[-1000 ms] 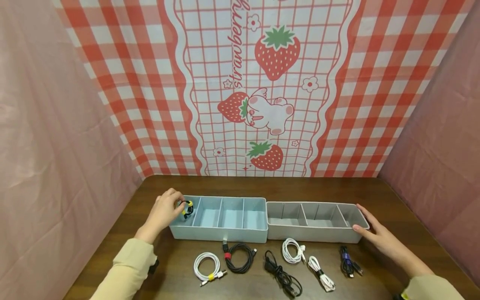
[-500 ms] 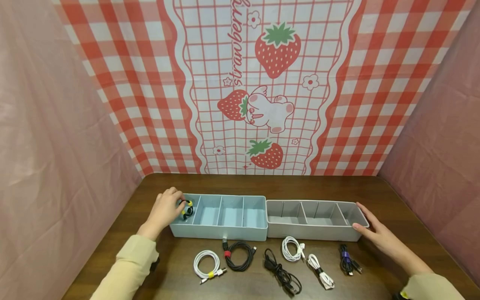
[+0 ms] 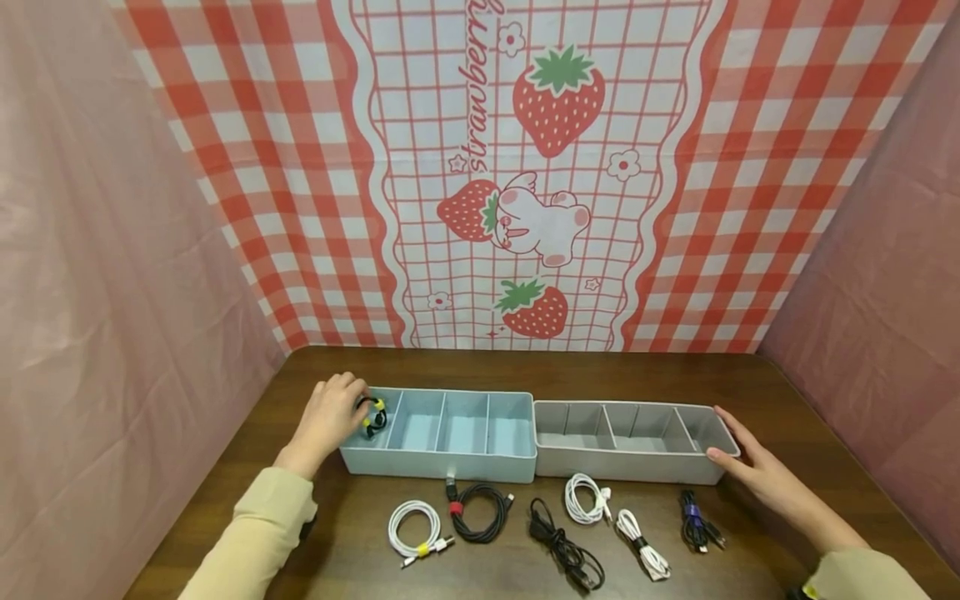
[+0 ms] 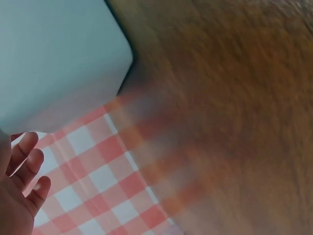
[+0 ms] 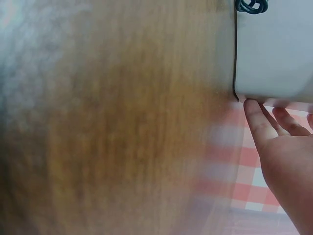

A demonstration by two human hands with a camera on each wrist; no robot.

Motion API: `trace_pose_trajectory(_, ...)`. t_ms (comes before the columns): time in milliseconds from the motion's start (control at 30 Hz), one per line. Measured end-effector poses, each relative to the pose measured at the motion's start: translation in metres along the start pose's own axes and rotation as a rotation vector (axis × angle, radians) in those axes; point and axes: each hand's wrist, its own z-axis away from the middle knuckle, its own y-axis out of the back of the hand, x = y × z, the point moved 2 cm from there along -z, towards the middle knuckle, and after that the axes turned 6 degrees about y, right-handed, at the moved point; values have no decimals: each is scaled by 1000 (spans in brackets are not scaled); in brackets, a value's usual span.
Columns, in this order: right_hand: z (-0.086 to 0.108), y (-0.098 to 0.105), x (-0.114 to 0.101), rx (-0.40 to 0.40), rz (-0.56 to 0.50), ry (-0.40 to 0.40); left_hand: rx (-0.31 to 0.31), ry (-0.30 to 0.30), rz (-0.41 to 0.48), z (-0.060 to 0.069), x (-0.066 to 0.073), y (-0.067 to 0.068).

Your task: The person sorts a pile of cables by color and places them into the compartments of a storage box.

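In the head view my left hand [image 3: 327, 419] pinches a coiled black cable [image 3: 377, 417] with yellow ties, inside the leftmost compartment of the light blue divided box [image 3: 442, 465]. Its other fingers hang outside the box's left end, as the left wrist view shows; the cable is hidden there. My right hand [image 3: 765, 483] rests against the right end of the grey divided box [image 3: 630, 467], thumb at the front corner and a finger at the back corner. Seen from the right wrist, its fingers [image 5: 257, 120] are fairly straight and touch the box's end wall.
Along the front lie a white cable [image 3: 413, 533], a black cable with a red tie [image 3: 480, 514], a long black cable [image 3: 564, 546], two more white cables [image 3: 587, 500] and a dark cable with a purple tie [image 3: 697, 522]. A checked cloth [image 3: 322, 208] hangs behind the table [image 3: 495, 367].
Both hands, the boxes and the cables stay practically in place. The whole head view shifts only slightly.
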Motion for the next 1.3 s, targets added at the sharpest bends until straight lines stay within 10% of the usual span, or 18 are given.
trace_pose_trajectory(733,1,-1,0,-3,-12,-21,-35,63,77,4,33,37)
trace_pose_trajectory(1300,1,-1,-1,23,-10,36,73,-54,151,22,76,55)
